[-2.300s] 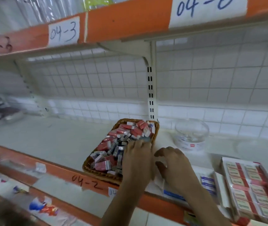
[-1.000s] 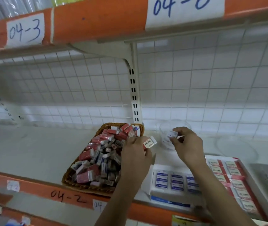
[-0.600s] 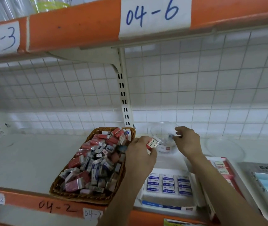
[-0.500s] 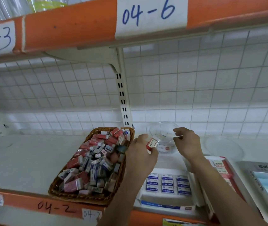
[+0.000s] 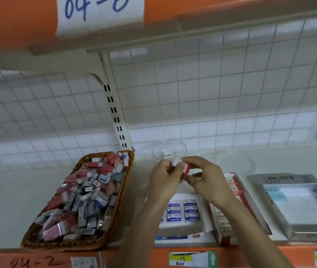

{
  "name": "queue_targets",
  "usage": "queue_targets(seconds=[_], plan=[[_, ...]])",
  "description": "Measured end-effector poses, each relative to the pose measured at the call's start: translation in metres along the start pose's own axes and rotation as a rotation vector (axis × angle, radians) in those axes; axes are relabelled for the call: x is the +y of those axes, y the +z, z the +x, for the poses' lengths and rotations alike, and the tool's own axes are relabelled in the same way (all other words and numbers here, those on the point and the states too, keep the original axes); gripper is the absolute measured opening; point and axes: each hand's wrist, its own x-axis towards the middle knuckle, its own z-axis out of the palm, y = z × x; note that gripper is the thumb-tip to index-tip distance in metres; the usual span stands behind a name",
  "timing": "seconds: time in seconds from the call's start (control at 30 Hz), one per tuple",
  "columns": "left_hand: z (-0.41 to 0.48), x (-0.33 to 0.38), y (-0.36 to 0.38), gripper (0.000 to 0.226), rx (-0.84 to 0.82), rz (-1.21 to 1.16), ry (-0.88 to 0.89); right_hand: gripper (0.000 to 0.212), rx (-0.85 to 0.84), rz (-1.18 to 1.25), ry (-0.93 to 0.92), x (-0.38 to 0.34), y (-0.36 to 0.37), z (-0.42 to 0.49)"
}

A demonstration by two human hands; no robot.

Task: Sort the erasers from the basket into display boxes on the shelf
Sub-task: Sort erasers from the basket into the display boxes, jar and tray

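- One eraser (image 5: 182, 167), red sleeve with a white end, is held in the air between both hands, above the middle of the shelf (image 5: 8, 200) and just in front of a clear tub (image 5: 169, 151) near the back edge.
- The left hand (image 5: 163, 182) has its fingers curled round the eraser's white end. The right hand (image 5: 207, 184) pinches the red end between thumb and forefinger. Which of the two bears the weight cannot be told.
- The basket (image 5: 126, 182) stands at the front edge, left of the hands, and its heap of erasers (image 5: 84, 194), red ones and blue ones mixed, reaches about to its rim.
- Done so far, as I judge it: little. The white display box (image 5: 180, 229) at the front edge under the hands shows a few blue-labelled erasers (image 5: 182, 211) in rows. The red display box (image 5: 223, 229) beside it, on its right, holds some red-labelled ones.
- The grey display box (image 5: 308, 229), towards the right end of the shelf, shows a pale floor, and I can make out no erasers in it.
- Left to do: nearly the whole basket. The held eraser, being red, probably belongs in the red display box.
- Hard to make out: the forearms cover part of the white box and much of the red one, so their fill cannot be counted. The tub's contents are a blur. A faint clear round shape at the back, right of the tub, may be a lid. The print on the held eraser is unreadable.
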Motion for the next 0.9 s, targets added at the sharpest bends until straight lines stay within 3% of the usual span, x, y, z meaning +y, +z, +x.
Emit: queue_targets(seconds=[0.13, 0.27, 0.37, 0.5, 0.7, 0.9], plan=[[-0.003, 0.001, 0.021, 0.025, -0.092, -0.079, 0.010, 0.025, 0.098, -0.054, 0.028, 0.012, -0.017, -0.008], [-0.005, -0.002, 0.034, 0.022, -0.175, 0.105, 0.140, 0.024, 0.138, -0.147, 0.100, 0.026, -0.041, -0.017], [-0.007, -0.012, 0.041, 0.019, -0.195, 0.397, 0.296, 0.030, 0.037, -0.293, 0.160, 0.031, -0.057, -0.027], [-0.012, -0.018, 0.049, 0.025, -0.243, 0.591, 0.319, 0.036, -0.111, -0.494, 0.158, 0.036, -0.061, -0.039], [-0.015, -0.018, 0.050, 0.027, -0.249, 0.605, 0.348, 0.040, -0.034, -0.598, 0.279, 0.044, -0.070, -0.045], [-0.016, -0.020, 0.052, 0.023, -0.249, 0.647, 0.365, 0.037, -0.067, -0.616, 0.319, 0.048, -0.070, -0.046]])
